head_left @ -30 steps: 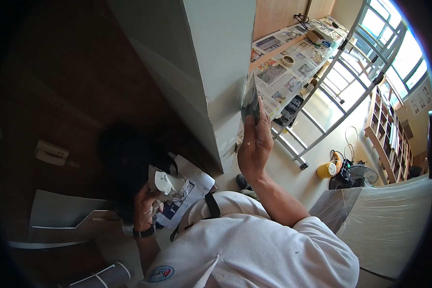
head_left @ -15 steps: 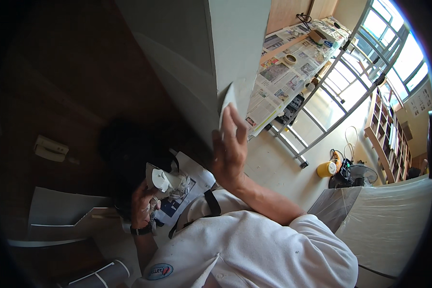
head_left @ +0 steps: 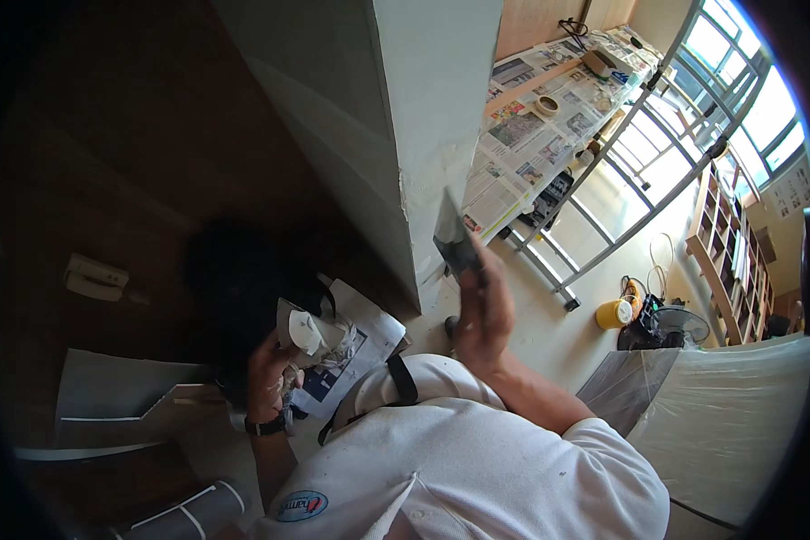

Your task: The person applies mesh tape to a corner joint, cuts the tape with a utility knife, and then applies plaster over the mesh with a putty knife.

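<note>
My right hand (head_left: 484,315) grips a flat grey putty blade (head_left: 457,241) just right of the corner of a pale column (head_left: 427,117). Rough filler marks run along that corner edge. Lower left, my left hand (head_left: 266,382) is closed round a small plate-like tool (head_left: 284,326) carrying a lump of white putty (head_left: 304,335); its handle is hidden. White smears cling to the fingers and the crumpled material beside them. Under the left hand's tool shows a printed white sheet (head_left: 369,326), close to my body.
To the right, a newspaper-covered bench (head_left: 513,148) bears a tape roll (head_left: 546,105). A metal ladder (head_left: 634,171) leans beside it. On the floor stand a yellow tub (head_left: 614,314) and a fan (head_left: 681,324). Plastic-wrapped panels (head_left: 738,414) stand lower right; a cordless-looking box (head_left: 97,277) lies left.
My right hand has come down and to the right with the blade, off the column's corner, and the blade has turned. My left hand stays nearly still with the putty.
</note>
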The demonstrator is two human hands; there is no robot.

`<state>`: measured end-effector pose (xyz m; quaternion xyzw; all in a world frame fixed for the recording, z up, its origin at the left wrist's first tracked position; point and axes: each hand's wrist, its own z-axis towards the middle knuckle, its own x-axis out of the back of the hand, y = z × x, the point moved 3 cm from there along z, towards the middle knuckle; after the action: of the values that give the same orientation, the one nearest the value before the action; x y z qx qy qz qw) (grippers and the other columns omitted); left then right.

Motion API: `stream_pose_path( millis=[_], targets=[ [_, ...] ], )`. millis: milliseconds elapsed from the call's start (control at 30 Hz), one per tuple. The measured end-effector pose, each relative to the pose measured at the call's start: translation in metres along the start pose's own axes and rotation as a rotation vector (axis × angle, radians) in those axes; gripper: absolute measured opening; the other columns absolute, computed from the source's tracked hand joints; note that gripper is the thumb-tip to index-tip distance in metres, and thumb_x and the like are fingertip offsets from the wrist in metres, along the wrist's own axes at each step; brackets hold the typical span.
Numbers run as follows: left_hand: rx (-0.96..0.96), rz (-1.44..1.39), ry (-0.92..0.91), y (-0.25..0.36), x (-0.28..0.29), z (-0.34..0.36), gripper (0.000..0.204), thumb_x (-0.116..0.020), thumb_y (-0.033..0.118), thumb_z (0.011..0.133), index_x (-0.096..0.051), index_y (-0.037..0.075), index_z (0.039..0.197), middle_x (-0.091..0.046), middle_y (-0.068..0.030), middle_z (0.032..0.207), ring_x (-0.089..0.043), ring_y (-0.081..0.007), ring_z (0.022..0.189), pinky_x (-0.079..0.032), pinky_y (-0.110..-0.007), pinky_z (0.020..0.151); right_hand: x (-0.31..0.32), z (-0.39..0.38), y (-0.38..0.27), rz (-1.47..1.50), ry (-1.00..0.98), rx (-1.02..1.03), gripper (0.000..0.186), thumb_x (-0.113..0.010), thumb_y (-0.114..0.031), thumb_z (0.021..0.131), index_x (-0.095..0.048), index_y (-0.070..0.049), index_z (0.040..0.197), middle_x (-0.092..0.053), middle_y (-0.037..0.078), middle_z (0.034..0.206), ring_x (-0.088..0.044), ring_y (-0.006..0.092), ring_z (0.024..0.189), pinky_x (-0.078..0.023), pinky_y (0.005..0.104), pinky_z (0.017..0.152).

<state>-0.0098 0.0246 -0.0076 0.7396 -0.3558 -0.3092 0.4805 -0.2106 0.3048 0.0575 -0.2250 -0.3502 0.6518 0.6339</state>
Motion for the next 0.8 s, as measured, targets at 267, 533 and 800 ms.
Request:
stream_pose_path(
  millis=[267,533,800],
  targets=[
    [0.006,-0.018,0.006,-0.006,-0.003,-0.004,0.042,-0.067,0.013,0.096,-0.061,0.0,0.135,-0.071,-0.0079,0.093,-0.057,-0.0106,0.054,-0.046,-0.026,0.046,0.012,0.037,0.023,0.141,0.205,-0.18,0.038,-0.048,-0.001,0.106,-0.054,0.004,0.144,-0.064,0.015,0.133,-0.061,0.0202,0.12,-0.045,0.0319,0.105],
    [-0.02,0.029,0.036,-0.001,-0.003,-0.004,0.042,-0.067,0.012,0.095,-0.062,0.001,0.135,-0.072,-0.0078,0.093,-0.057,-0.0119,0.054,-0.043,-0.027,0.047,-0.002,0.052,0.017,0.138,0.247,-0.137,0.04,-0.048,0.002,0.105,-0.053,0.004,0.145,-0.063,0.02,0.135,-0.061,0.0269,0.124,-0.044,0.0352,0.108],
    [-0.021,0.05,0.043,-0.004,0.004,-0.002,0.042,-0.069,0.012,0.094,-0.063,0.001,0.134,-0.072,-0.0077,0.093,-0.055,-0.0099,0.052,-0.042,-0.026,0.045,-0.002,0.067,0.003,-0.249,0.077,0.481,0.042,-0.053,0.002,0.1,-0.055,0.003,0.142,-0.059,0.025,0.142,-0.056,0.0404,0.135,-0.039,0.0502,0.117]
  ],
)
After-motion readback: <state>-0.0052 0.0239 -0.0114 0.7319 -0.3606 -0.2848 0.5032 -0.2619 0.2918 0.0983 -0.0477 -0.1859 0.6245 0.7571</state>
